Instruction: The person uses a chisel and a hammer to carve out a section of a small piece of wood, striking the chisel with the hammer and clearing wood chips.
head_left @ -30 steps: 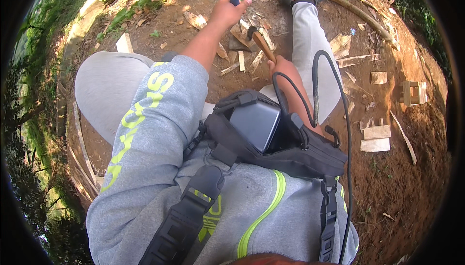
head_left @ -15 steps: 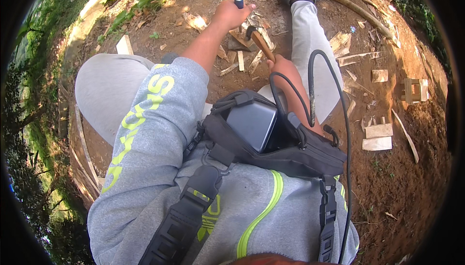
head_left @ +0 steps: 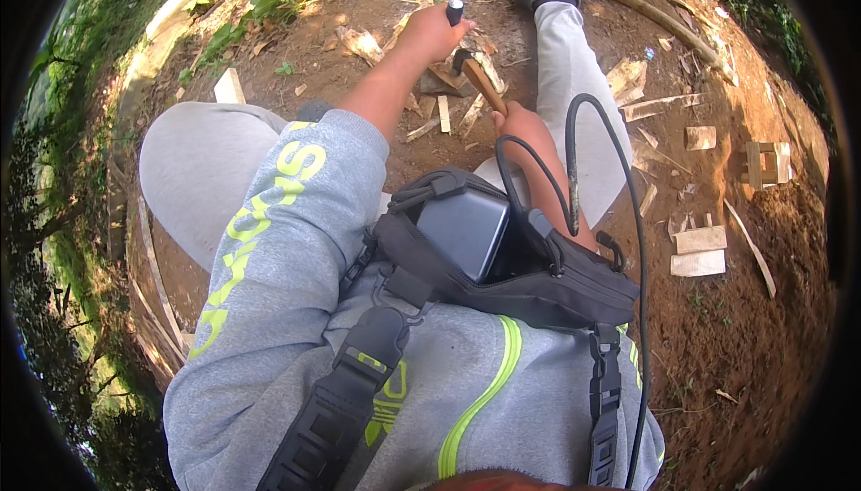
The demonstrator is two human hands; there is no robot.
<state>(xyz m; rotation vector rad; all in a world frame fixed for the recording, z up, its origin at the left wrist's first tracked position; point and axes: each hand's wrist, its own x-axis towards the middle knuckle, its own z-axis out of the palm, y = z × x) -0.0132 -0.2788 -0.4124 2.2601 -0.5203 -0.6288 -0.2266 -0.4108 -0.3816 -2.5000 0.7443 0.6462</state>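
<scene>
My left hand [head_left: 434,34] is closed around the dark handle of what looks like a chisel [head_left: 455,12], whose shiny capped top sticks up above the fist. Its lower end is hidden by the hand. Close by on the right, my right hand [head_left: 520,121] grips a hammer [head_left: 485,86] low on its wooden handle. The dark hammer head [head_left: 463,60] is just below the left fist, over a wood block [head_left: 443,81] on the ground. Wood chips and a small pale strip [head_left: 444,114] lie around the block.
My outstretched leg [head_left: 574,69] and a bent knee [head_left: 202,164] flank the work spot. An open black chest bag [head_left: 538,285] with a looping cable [head_left: 574,150] hangs in front of me. Right of the leg lie cut wood pieces [head_left: 700,240] and a small wooden frame [head_left: 768,165] on brown soil.
My left hand and the chisel have shifted slightly right and down, and the chisel's top leans more to the right. My right hand and the hammer have barely moved.
</scene>
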